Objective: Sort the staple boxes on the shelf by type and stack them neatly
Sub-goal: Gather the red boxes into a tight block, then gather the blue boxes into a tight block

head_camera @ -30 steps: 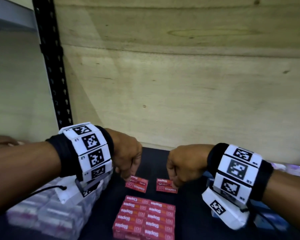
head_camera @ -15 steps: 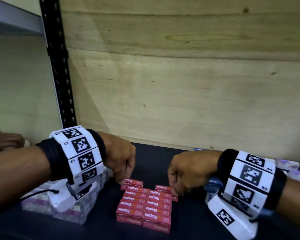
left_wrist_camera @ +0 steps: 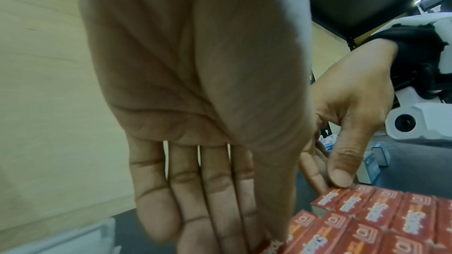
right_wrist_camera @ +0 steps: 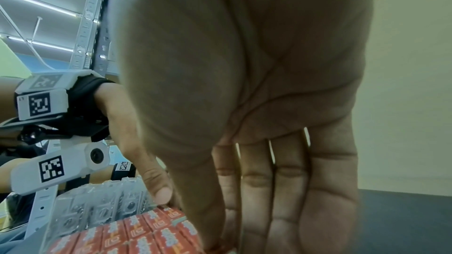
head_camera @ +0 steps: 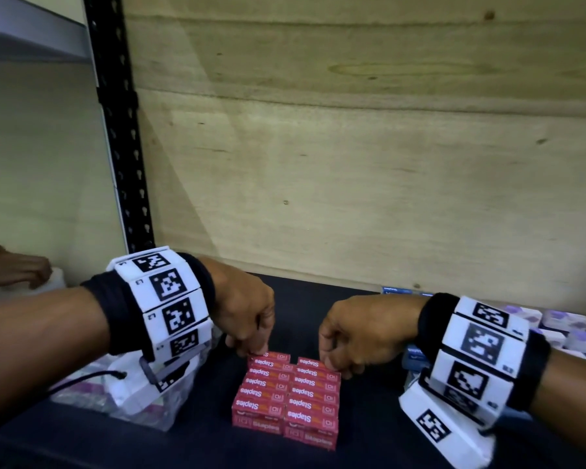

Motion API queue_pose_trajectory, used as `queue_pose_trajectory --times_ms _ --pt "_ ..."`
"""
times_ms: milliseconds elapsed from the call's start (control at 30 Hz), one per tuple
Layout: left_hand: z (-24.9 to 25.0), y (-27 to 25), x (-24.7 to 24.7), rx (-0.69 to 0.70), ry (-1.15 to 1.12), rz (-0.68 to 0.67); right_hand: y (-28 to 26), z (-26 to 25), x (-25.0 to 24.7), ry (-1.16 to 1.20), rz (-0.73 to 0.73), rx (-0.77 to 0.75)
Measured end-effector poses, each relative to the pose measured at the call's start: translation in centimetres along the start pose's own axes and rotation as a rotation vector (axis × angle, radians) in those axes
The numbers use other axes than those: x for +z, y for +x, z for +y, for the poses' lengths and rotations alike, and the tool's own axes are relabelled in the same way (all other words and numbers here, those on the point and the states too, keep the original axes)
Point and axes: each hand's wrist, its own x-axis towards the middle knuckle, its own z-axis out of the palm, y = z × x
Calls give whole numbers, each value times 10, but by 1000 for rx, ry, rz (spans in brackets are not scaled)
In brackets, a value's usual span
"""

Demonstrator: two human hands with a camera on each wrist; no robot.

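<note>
A block of red staple boxes lies in two columns on the dark shelf. My left hand pinches a red staple box at the far end of the left column, thumb on the near side and fingers behind. My right hand pinches another red box at the far end of the right column. In the left wrist view the right hand's thumb presses on the block's far corner. The right wrist view shows my right fingers hanging straight down behind the boxes.
Clear plastic staple boxes stand left of the red block, also in the right wrist view. Blue boxes and pale purple ones sit at the right. A black upright, a plywood back wall, another person's hand.
Both hands carried their red boxes from the open shelf behind the block up against its far end. The two boxes now sit in line with the columns.
</note>
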Motion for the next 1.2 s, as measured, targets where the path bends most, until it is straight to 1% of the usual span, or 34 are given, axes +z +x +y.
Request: queue_pose_trajectory --times_ms 233,367,433,533,600,700,833,1000,1067,1200 --pt "4 3 1 32 16 2 7 -1 0 -27 -3 -12" --pt "3 3 1 15 6 10 3 6 -3 9 22 -5" --pt "3 3 -2 -3 15 51 -4 14 -7 43 60 18" --pt "11 4 -10 -3 52 163 -24 33 -16 55 127 71" --pt "25 5 -16 25 125 233 -41 48 -21 48 164 115" --pt "57 9 -19 92 202 287 -68 72 -20 19 202 187" --pt "100 22 -17 198 276 361 -99 100 -8 0 205 289" --pt "138 33 -11 312 325 363 -126 123 13 -9 193 373" --pt "150 38 -7 312 349 355 -130 128 22 -32 180 388" --pt "169 43 0 258 406 289 -128 133 44 -59 194 379"
